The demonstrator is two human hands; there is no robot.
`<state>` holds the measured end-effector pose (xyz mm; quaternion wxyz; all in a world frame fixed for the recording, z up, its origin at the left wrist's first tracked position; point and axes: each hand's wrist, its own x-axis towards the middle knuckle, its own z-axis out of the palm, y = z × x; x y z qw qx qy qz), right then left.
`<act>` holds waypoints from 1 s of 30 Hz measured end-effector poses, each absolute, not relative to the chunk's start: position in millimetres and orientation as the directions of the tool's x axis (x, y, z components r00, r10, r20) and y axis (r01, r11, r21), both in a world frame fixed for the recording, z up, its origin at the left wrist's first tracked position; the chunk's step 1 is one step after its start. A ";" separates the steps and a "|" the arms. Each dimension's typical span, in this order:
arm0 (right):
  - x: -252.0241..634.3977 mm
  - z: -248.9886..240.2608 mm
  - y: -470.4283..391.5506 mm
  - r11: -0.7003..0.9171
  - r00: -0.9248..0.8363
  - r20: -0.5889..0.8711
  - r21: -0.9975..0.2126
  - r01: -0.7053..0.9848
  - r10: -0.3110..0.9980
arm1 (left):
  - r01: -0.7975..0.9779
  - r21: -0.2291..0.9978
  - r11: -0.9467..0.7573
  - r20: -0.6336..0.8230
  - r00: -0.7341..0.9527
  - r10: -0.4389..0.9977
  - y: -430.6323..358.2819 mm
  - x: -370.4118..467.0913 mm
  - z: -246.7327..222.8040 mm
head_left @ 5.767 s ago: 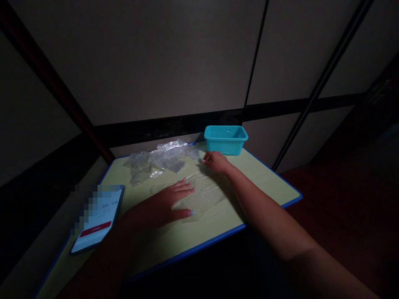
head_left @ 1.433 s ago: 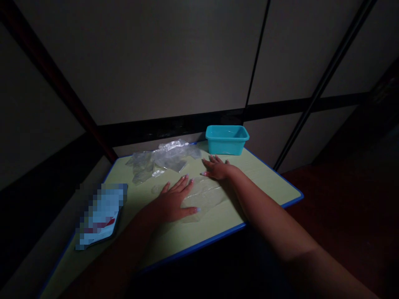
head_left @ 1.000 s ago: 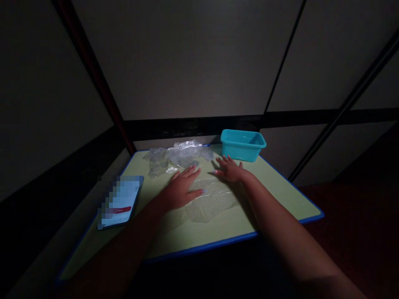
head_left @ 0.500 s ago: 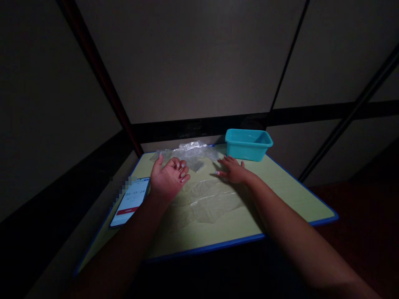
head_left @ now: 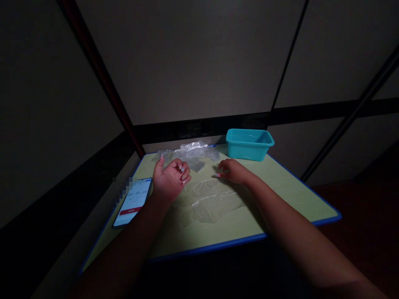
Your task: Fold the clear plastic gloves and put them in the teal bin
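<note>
Palm up, my left hand (head_left: 171, 176) hovers over the left part of the table with loosely curled fingers and thumb apart, holding nothing. My right hand (head_left: 232, 171) is palm down, its fingers bent and apart from the thumb, with nothing seen in it. Below and between the hands, a clear plastic bag (head_left: 215, 203) lies flat on the yellow table. More crumpled clear plastic bags (head_left: 191, 151) lie behind my hands at the table's far side, with a small folded piece of clear plastic (head_left: 197, 167) in front of them.
A turquoise plastic basin (head_left: 249, 145) stands at the far right of the blue-edged table (head_left: 289, 199). At the left edge lies a phone (head_left: 132, 201) showing a running timer. A panelled wall (head_left: 199, 62) rises right behind the table.
The fingers of my right hand have curled in from a more spread pose. My left hand has stayed nearly in place. The plastic has not moved on the table.
</note>
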<state>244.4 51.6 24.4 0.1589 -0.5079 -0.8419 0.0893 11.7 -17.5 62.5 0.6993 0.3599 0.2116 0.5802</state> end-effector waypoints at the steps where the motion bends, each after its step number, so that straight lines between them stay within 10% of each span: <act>1: 244.6 24.1 52.2 0.468 -0.435 0.172 -0.293 0.834 0.884 | -0.647 0.760 0.057 0.131 0.238 0.962 -18.2 12.8 62.6; 30: 235.9 23.6 46.2 0.452 -0.461 0.007 -0.210 0.867 0.887 | -0.294 0.955 0.047 0.066 0.364 0.929 -14.7 25.6 47.0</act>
